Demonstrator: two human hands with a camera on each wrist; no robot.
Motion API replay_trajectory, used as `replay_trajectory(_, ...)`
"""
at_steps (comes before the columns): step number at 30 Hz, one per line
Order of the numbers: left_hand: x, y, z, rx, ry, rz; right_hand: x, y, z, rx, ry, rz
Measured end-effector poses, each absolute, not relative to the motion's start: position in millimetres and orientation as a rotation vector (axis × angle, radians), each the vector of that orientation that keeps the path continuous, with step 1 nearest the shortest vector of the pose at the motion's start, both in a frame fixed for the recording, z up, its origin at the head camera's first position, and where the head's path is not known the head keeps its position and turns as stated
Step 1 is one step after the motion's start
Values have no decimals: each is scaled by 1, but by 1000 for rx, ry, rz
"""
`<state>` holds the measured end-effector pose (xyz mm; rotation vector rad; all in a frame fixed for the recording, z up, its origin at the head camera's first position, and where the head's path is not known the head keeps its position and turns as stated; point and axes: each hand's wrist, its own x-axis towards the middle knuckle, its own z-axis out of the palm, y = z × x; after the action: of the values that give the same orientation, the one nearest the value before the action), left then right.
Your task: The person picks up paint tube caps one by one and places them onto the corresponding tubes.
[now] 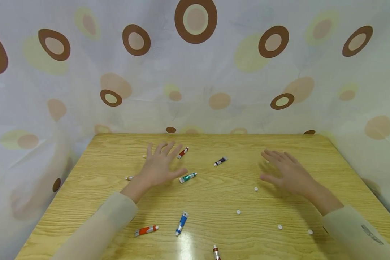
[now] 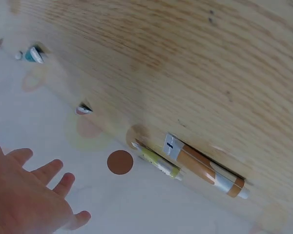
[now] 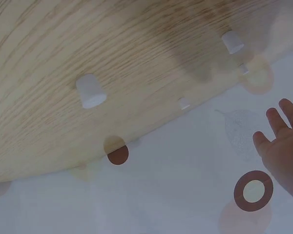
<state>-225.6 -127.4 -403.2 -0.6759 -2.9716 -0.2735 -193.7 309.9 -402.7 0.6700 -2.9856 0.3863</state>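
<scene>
Two tubes flank the left hand: red tube, green tube.

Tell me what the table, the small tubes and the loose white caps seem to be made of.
Table: wood or wood-look laminate; pale grain lines and a glossy glare patch near the front edge. Tubes, such as the blue one: possibly soft metal or plastic with printed colour bands and a flat crimped end; too small to settle. Caps: apparently matte white plastic, tapered.

Three cameras, one wooden table

The head view looks forward and down toward twelve o'clock; both wrist views sit close, skimming the same tabletop toward the dotted curtain.
</scene>
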Motion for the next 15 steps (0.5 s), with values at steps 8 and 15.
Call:
replay_trajectory(8,-219,-118,-407,-762,-2988,-292,-178,294,-402,784,-2938,514)
replay_trajectory(15,-217,-113,-415,-817,-2981,-345,-167,282,-405,903,-2859,555)
